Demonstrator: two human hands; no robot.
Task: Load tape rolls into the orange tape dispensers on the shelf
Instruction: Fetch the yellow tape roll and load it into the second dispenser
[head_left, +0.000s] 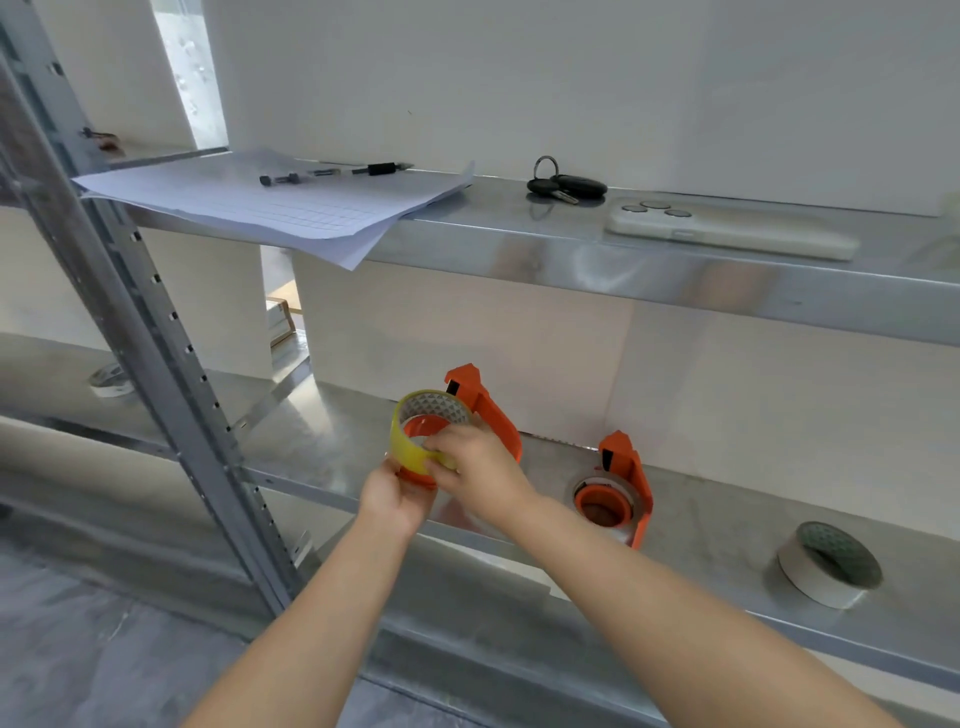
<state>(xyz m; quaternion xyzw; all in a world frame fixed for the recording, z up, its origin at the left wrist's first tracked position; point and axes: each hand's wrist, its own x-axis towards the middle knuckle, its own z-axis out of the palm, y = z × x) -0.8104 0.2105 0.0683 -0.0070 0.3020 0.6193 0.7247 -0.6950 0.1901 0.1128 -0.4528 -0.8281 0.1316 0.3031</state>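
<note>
Over the front edge of the lower metal shelf (322, 441), both hands hold an orange tape dispenser (483, 410) with a yellow tape roll (410, 441) sitting around its orange hub. My left hand (397, 493) grips the dispenser and roll from below. My right hand (475, 462) pinches the roll's near rim. A second orange dispenser (621, 486) stands on the shelf to the right, with a clear roll on its hub. A loose white tape roll (826, 566) lies further right.
The upper shelf (519, 249) carries papers (270, 202) with pens and a bolt, keys (566, 184) and a phone (727, 228). Another tape roll (110, 380) lies on the shelf left of the slotted steel upright (171, 358). A white wall backs the shelves.
</note>
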